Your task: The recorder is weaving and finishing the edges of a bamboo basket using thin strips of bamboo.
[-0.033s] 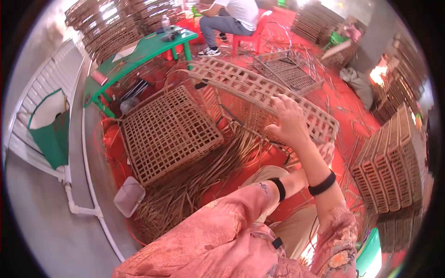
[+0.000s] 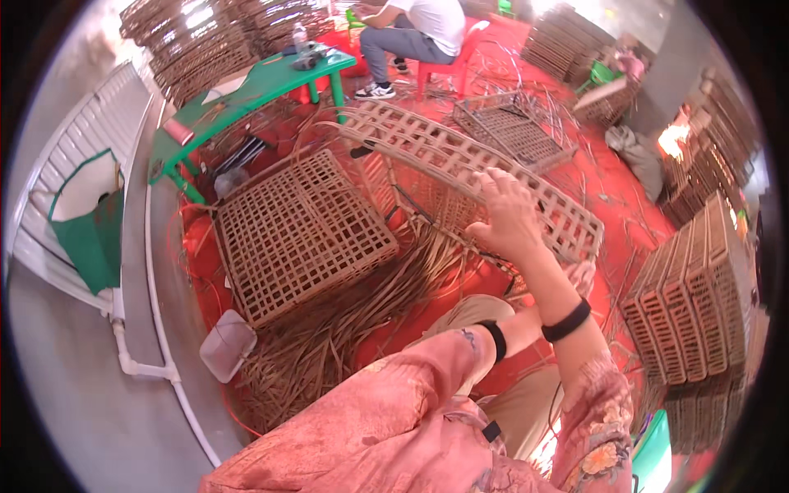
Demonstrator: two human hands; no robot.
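A woven basket (image 2: 460, 156) of flat brown strips stands tilted in front of me, its lattice face turned up. My arms cross, with the right forearm over the left. Fingers apart, my right hand (image 2: 511, 215) rests at the near edge of the lattice face, its thumb stretched out to the left. Partly hidden behind the right forearm, my left hand (image 2: 582, 278) has its fingers bent round the basket's right end. A lattice panel or second basket (image 2: 304, 238) lies to the left, next to a heap of loose strips (image 2: 337, 329).
A green table (image 2: 271, 78) stands at the far left. Beyond it a person (image 2: 411, 37) sits on a red chair (image 2: 462, 62). Another basket (image 2: 514, 127) lies farther back. Stacked baskets (image 2: 686, 300) rise at the right. A white plastic tub (image 2: 228, 345) sits near the left wall.
My right hand has shifted very slightly left on the basket. The view has moved a little; the rest looks the same.
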